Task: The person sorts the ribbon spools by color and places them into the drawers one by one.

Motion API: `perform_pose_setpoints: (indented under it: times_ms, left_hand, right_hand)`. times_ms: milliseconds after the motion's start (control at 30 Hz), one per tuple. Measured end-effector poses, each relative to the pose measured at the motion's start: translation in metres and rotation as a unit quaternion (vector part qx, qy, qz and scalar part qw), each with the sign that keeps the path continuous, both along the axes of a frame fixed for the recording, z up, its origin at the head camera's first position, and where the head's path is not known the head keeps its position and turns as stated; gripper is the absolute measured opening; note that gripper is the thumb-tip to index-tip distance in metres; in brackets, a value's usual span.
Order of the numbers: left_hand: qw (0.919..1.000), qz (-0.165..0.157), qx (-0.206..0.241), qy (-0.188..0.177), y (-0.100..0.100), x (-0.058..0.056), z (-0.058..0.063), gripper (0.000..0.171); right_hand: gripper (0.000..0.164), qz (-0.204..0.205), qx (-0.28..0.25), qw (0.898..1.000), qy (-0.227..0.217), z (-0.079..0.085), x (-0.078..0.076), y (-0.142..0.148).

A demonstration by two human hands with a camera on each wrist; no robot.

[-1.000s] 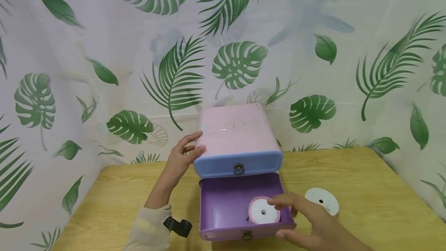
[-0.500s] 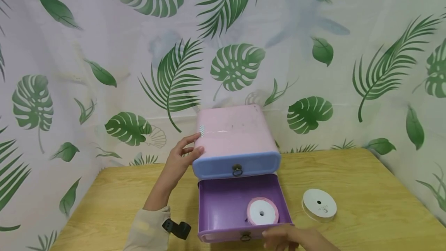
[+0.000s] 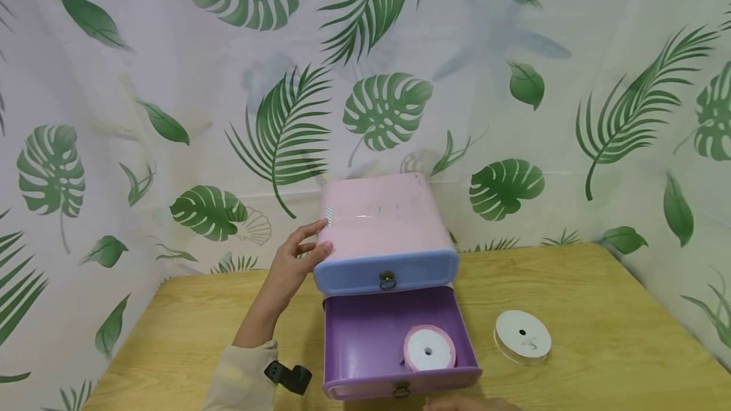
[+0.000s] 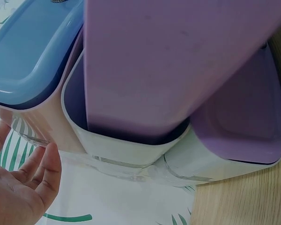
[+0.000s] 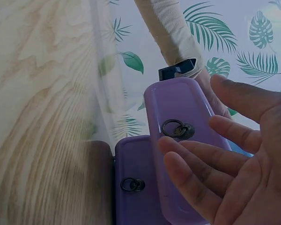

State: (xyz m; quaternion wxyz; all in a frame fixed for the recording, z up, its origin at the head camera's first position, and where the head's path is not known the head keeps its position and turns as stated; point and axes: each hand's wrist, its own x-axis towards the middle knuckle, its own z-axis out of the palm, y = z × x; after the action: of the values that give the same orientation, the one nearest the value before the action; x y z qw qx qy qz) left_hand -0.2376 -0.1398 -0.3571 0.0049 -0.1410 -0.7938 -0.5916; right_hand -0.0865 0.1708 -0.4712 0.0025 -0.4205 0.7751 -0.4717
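A small drawer cabinet (image 3: 379,214) with a pink top stands on the table. Its blue top drawer (image 3: 422,271) is closed, while the purple middle drawer (image 3: 365,335) is pulled out. Inside that drawer, towards its right front, lies a spool of pink ribbon (image 3: 428,349) with a white face. My left hand (image 3: 290,266) rests its fingers and thumb against the cabinet's upper left side. Low at the bottom edge of the head view, my right hand (image 3: 471,404) is mostly cut off. The right wrist view shows this hand (image 5: 243,154) with fingers extended and holding nothing, before the drawer's ring pull (image 5: 173,129).
A white spool (image 3: 522,335) lies on the wooden table (image 3: 605,335) right of the drawer. Below the pulled-out drawer is another purple drawer (image 5: 138,197), closed. A leaf-print cloth (image 3: 400,37) hangs behind. A black strap device (image 3: 288,377) sits on the left wrist.
My right hand has moved from over the ribbon spool in the drawer, down past the drawer front to the bottom edge. My left hand has stayed on the cabinet's side.
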Motion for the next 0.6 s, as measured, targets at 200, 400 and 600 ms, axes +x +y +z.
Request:
perform_pose_setpoints:
  times_ms: [200, 400, 600]
  left_hand:
    - [1.0, -0.006, 0.003, -0.002, 0.0, -0.001, -0.001, 0.053]
    - [1.0, -0.007, 0.005, 0.002, 0.0, -0.001, -0.001, 0.052]
    - [0.9999, -0.005, 0.011, 0.001, -0.001, -0.001, -0.001, 0.052]
  right_hand:
    - [0.038, 0.101, -0.046, 0.987, -0.117, -0.003, -0.011, 0.0]
    - [0.038, 0.155, -0.148, 0.931, -0.295, 0.0, -0.011, -0.011]
    - [0.033, 0.119, -0.17, 0.96, -0.187, -0.009, -0.01, -0.021]
